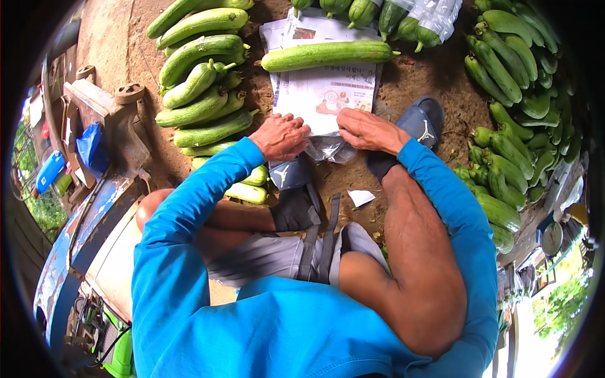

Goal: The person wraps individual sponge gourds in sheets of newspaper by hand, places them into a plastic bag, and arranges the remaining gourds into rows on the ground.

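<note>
On newspaper (302, 94), one gourd (328, 56) (green)

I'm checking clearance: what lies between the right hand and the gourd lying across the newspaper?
The head view shows only printed newspaper between the right hand and the long green gourd.

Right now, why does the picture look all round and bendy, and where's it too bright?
Head view: things curve inside dark round edges, probably from a wide lens; head view: the lower right glares nearly white, while the gourd on the paper isn't washed out.
</note>
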